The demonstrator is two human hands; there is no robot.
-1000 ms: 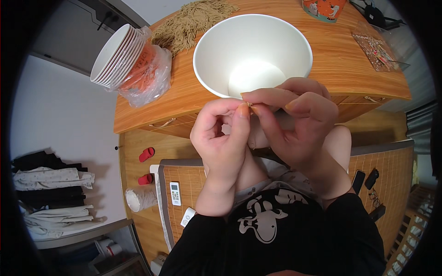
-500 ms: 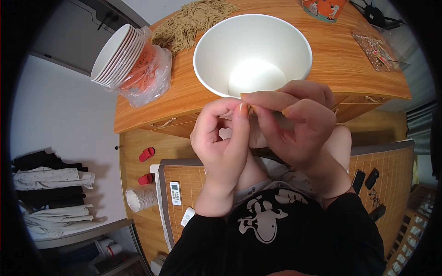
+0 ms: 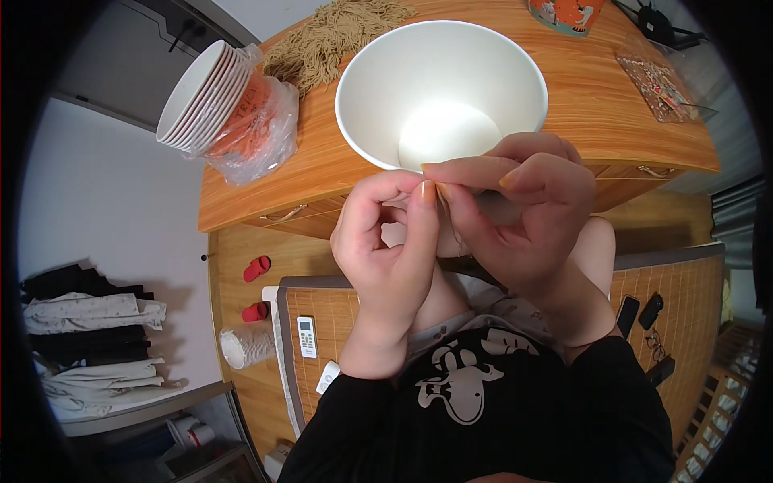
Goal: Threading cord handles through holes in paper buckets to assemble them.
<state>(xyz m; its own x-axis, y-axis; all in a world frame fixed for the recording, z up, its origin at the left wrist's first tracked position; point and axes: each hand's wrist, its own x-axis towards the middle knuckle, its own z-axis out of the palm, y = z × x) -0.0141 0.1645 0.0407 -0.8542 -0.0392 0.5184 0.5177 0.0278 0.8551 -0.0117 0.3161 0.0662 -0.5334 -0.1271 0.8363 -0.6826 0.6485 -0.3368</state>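
A large empty white paper bowl (image 3: 441, 88) is close under me, above the wooden table (image 3: 588, 113). My left hand (image 3: 386, 258) and my right hand (image 3: 527, 213) meet at the bowl's near rim. Thumb and forefinger tips of both hands pinch together on a few thin tan strands (image 3: 450, 228) that hang down between them. The lower fingers of both hands are curled in. The hands hide the bowl's near wall, so I cannot tell whether they also hold the bowl.
A pile of tan strands (image 3: 330, 40) lies on the table behind the bowl. At the table's left edge lies a stack of white bowls in clear plastic wrap (image 3: 221, 109). An orange cup (image 3: 568, 14) and a clear packet (image 3: 660, 84) sit at the back right.
The fingertips have shifted slightly against each other at the rim. The bowl and everything on the table stay where they were.
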